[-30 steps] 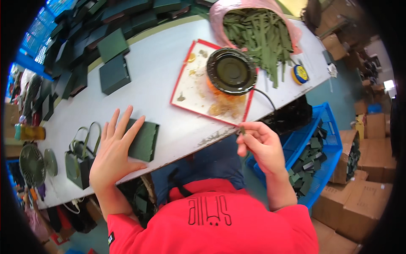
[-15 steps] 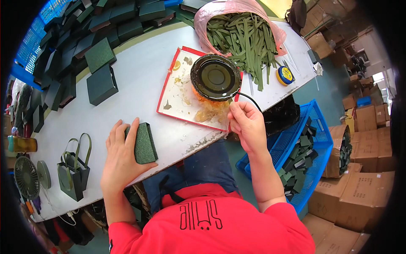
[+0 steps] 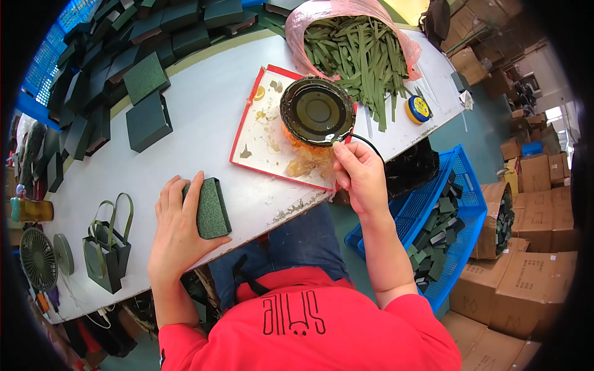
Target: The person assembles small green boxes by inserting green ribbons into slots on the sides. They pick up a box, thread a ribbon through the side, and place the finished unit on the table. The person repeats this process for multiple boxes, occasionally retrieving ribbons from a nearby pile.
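While the left hand (image 3: 176,235) is bent around a green box (image 3: 213,210) on the table (image 3: 198,111), the right hand (image 3: 365,179) is raised at the near right rim of a round black pot (image 3: 287,106). The left thumb lies along the box's near end and the index finger reaches over its far left corner, so that hand is clamped on the box. On the right hand, thumb and forefinger are pinched together; whether something small sits between their tips, I cannot tell.

The box lies to the left of the right hand and nearer the person, well apart from it, with a bare stretch of tabletop between. Its long axis points away from the table's near edge, the far end leaning slightly left. The left hand is by far the closer to the box, the right to the pot.

The pot stands on a red-edged white board (image 3: 247,133) smeared with amber residue. Beyond it, green strips (image 3: 365,59) spill from a pink plastic bag (image 3: 295,31), near a yellow-and-blue tin (image 3: 419,110). Left of the left hand stands a small dark green handled bag (image 3: 111,275).
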A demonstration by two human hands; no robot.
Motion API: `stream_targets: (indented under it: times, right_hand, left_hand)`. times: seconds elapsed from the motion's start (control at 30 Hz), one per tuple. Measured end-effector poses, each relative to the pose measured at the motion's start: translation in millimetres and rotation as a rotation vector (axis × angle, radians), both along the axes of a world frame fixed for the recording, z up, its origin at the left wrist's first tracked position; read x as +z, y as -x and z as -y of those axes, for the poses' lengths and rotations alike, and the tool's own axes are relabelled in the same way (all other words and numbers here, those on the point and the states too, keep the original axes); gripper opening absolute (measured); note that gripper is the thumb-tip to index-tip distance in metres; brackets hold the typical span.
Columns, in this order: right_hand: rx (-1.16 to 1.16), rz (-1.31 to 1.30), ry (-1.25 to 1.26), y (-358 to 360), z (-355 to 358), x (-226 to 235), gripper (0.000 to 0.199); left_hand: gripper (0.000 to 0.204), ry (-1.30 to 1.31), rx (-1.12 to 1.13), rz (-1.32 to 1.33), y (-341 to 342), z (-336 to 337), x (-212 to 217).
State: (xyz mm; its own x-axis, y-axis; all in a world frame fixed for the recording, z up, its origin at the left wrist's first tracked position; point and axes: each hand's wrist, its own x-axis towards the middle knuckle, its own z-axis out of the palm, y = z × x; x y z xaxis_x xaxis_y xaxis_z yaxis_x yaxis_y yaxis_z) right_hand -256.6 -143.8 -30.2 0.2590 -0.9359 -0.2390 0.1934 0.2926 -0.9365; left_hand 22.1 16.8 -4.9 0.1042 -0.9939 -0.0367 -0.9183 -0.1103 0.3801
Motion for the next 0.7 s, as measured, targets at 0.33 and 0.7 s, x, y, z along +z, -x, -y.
stream_targets:
  times: [0.33, 0.7]
  right_hand:
    - [0.055, 0.018, 0.022, 5.6, -26.2, 15.3, 0.014]
    - [0.68, -0.071, -0.209, -23.0, -83.2, 30.3, 0.016]
  left_hand:
    - [0.11, 0.139, -0.008, -0.132, 3.9, -0.7, -2.5]
    - [0.099, 0.296, -0.332, -0.398, 18.7, 17.6, 8.9]
